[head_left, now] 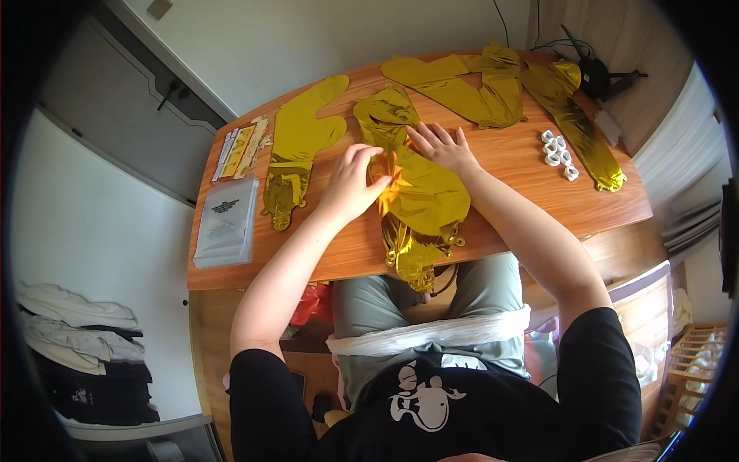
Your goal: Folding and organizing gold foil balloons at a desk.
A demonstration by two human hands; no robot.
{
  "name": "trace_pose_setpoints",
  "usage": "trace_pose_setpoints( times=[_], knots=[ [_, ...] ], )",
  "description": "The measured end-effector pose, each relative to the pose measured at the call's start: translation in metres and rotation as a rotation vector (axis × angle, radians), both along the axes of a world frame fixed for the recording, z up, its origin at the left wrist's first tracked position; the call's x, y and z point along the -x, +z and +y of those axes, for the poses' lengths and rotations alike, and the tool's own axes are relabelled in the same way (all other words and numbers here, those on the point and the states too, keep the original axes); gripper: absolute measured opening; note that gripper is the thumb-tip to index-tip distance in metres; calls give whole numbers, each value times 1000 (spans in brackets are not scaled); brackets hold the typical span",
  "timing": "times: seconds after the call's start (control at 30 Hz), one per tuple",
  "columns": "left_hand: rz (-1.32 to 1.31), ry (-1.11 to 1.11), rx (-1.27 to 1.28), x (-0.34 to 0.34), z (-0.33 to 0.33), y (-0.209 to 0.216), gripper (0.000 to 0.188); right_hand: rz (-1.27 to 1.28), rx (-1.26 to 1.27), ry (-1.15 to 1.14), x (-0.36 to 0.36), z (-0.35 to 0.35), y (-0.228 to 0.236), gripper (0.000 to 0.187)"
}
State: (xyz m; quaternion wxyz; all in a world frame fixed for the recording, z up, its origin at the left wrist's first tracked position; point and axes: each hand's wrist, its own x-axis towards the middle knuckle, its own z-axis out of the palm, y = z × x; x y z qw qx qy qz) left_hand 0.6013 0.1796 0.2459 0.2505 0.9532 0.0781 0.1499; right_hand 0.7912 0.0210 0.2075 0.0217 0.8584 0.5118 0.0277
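A flat gold foil balloon [435,196] lies in front of me, its narrow lower end hanging over the table's near edge. My left hand [358,185] is curled at the balloon's left side, thumb and fingers closed on a crumpled, shiny orange-gold fold. What exactly lies between those fingertips is partly hidden. On the upper right of the same balloon rests my right hand [443,148], palm down with fingers stretched and somewhat apart. The balloon's upper part [385,108] is wrinkled and bent over beyond both hands.
More flat gold balloons lie to the left [308,131], at the back [462,81] and far right [585,135] of the wooden table [346,258]. Small white rolls [553,150] sit at right. Clear plastic bags [225,223] and a printed card packet [240,150] lie left. A black router [596,75] stands behind.
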Motion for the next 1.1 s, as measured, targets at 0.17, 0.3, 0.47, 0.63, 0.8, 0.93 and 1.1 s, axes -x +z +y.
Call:
trace_pose_setpoints(
  times=[0.17,0.3,0.47,0.63,0.8,0.93,1.1],
  knots=[
    [283,-121,-390,2,21,-2,85,-77,-71,9,4,-1,-6,61],
    [262,-183,-405,-1,25,0,90,-5,-114,21,7,-4,3,60],
    [252,-153,-407,1,26,-1,92,160,-274,27,14,-9,21,62],
    [210,-206,-308,-3,30,-3,91,396,-369,16,-2,-20,29,48],
    [236,-203,-308,-1,33,-2,96,442,-323,55,5,-23,53,43],
    [271,-179,-332,-5,32,-4,102,427,-314,62,2,-24,52,44],
    [270,-177,-385,-7,34,-10,111,420,-359,67,2,-23,50,40]
  ],
)
